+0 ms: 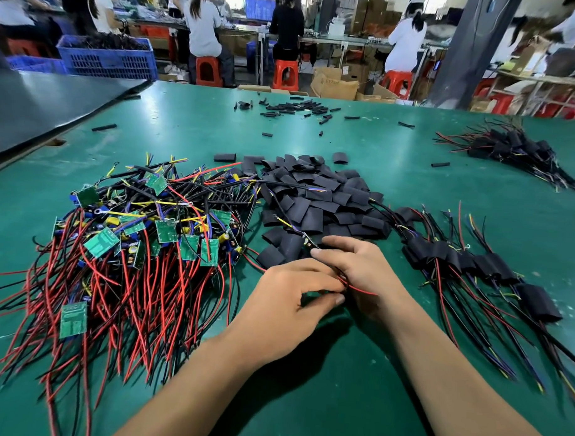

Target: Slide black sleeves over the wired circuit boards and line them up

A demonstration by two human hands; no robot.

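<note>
On a green mat-topped work table (347, 145), two hands at one piece

Beyond the table's far edge is a crowded workshop: people sit backs turned on red plastic stools (286, 75), with a blue slatted plastic crate (109, 60) at the left, brown cardboard boxes (336, 85) on the floor and a dark grey pillar (471, 51) at the right. A dark grey flat panel (45, 101) overlaps the table's far left. Marks on one box and the boards' print are too small to read.

Near left sprawls a tangled pile of green circuit boards with red and black wires (132, 238), most red leads fanning toward the near edge. Touching its right side is a heap of flat black sleeves (316, 199). Right again, a row of black-sleeved boards (467, 260) runs diagonally from far left to near right, wires trailing nearward. Short thin black tube pieces (293, 107) are scattered far centre.

At the heap's near edge the left hand (286, 306) pinches red and black leads between thumb and curled fingers. The right hand (359, 269), touching it, curls round the same leads, forefinger stretched to the held wired board (308, 244), mostly hidden. Its long axis runs from the hands away and leftward, board end toward the heap, a red lead poking out rightward
</note>
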